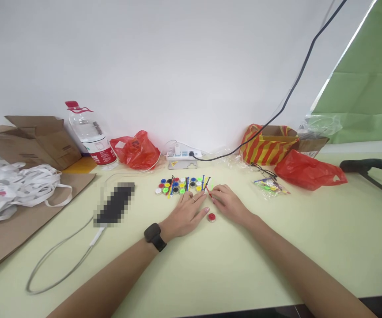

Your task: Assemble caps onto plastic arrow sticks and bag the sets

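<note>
My left hand [186, 214] lies flat on the pale table with fingers stretched out, a black watch on its wrist. A small red round cap [211, 217] sits just right of its thumb. My right hand [228, 202] rests beside it, fingertips pinched on a thin red stick [208, 190]. Just beyond both hands lie rows of small coloured round caps [176, 185] and several coloured sticks [203, 181].
A power strip [182, 157], red plastic bags [137, 150], a water bottle [91, 134], cardboard boxes [35, 139] and a striped bag [265, 145] line the back. White bags [12, 185] lie left. A blurred phone [115, 204] with cable, glasses [260, 170], a packet [270, 185].
</note>
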The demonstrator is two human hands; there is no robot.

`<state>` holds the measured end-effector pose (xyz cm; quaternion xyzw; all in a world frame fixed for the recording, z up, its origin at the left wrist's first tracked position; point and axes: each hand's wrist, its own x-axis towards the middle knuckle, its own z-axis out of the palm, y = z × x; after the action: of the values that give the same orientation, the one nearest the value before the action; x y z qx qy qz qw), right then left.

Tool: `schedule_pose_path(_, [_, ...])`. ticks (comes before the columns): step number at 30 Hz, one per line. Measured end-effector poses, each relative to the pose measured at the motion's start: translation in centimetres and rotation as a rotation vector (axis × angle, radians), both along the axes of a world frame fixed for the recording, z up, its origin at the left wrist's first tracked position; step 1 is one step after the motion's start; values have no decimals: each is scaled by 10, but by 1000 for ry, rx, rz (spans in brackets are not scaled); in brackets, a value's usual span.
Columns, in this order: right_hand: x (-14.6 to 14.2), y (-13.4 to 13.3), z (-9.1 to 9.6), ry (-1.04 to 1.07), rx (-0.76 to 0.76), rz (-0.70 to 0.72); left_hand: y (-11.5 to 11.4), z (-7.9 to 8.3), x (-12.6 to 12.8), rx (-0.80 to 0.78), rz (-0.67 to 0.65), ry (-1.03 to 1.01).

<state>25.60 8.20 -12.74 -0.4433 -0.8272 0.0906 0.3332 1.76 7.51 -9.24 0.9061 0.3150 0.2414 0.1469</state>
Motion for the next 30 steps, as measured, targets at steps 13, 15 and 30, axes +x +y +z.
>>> schedule_pose_path(13, [-3,-4,11,115,75,-19,-5,0,5,-122,-191,-150])
schedule_pose_path(15, [-2,-6,15,126,107,-43,-3,-3,4,-125,-172,-174])
schedule_pose_path(30, [-2,-14,23,276,-94,-1,-1,-1,1,-292,-101,-227])
